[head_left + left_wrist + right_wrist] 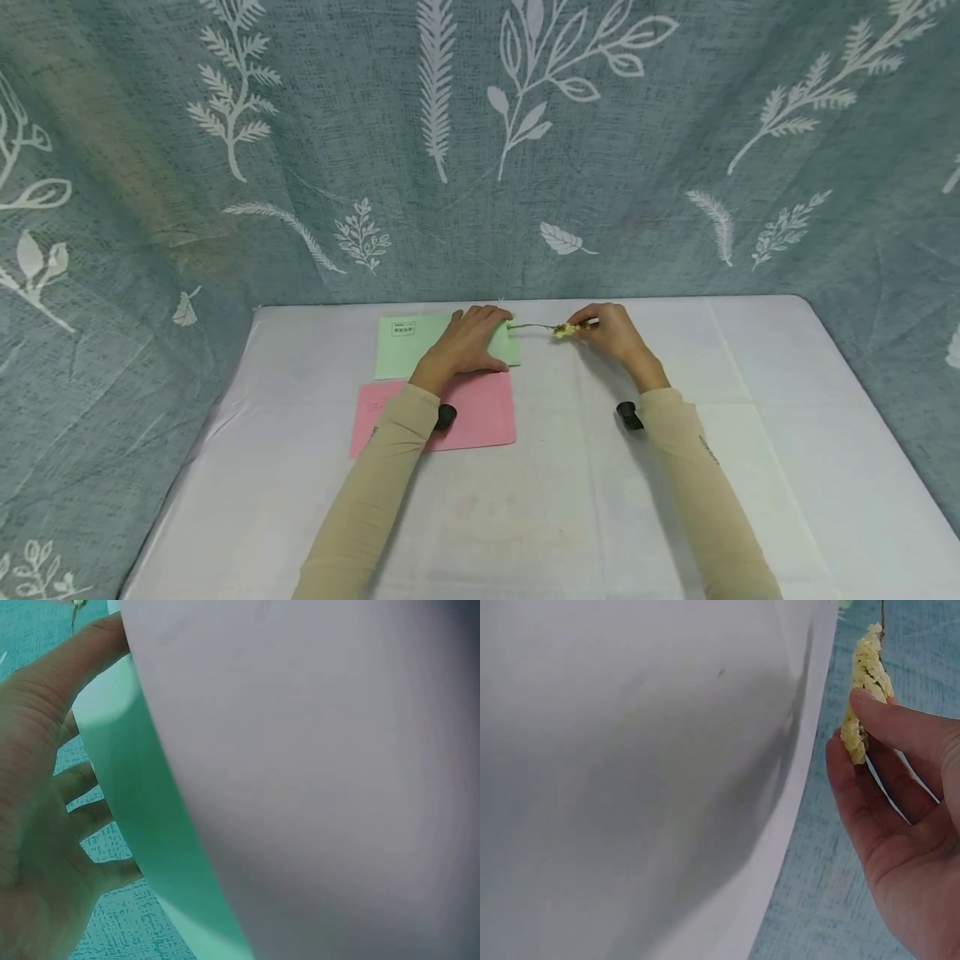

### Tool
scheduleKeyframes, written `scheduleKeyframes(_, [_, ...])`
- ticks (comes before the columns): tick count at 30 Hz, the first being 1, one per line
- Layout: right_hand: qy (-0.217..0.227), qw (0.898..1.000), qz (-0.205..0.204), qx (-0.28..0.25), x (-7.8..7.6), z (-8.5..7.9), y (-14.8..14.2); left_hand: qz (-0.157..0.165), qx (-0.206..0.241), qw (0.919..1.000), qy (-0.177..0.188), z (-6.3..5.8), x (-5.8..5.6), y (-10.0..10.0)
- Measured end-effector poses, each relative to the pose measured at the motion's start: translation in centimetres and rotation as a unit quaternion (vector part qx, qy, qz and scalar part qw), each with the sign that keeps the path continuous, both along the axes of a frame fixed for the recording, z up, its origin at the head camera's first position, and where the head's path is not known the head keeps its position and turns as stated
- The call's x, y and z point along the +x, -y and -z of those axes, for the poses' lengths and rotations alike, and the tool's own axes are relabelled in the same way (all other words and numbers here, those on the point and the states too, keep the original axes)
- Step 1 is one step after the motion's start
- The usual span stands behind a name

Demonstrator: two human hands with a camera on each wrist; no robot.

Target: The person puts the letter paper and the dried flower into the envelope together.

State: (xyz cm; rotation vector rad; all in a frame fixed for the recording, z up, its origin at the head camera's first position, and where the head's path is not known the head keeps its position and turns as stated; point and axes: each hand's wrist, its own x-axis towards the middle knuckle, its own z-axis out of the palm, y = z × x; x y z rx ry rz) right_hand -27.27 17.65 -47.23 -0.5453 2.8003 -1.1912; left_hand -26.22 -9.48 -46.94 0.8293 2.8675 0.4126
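Observation:
A green envelope (411, 350) with a small printed box lies near the table's back edge. Across its right end, my left hand (471, 337) grips it, thumb at the near edge and fingers at the far one. In the left wrist view those fingertips (94, 817) are partly hidden by the green paper (142, 787). My right hand (615, 333) pinches a dried yellow flower (868, 664) between thumb and fingers. Its thin stem (531, 326) points left and reaches the envelope's right end; whether the tip is inside cannot be told.
A pink envelope (472, 417) lies just in front of the green one, partly under my left forearm. Both share a white-covered table (540, 517). Behind it hangs a blue-green curtain (465, 225) with white leaf prints. A black wrist device (628, 415) sits at the right cuff.

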Motion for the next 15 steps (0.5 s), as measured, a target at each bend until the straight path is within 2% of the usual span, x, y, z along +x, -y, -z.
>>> scheduleKeyframes(15, [0.003, 1.000, -0.016, -0.018, -0.4, 0.0, 2.6, 0.004, -0.004, 1.0000, 0.000, 0.0, -0.1, 0.0])
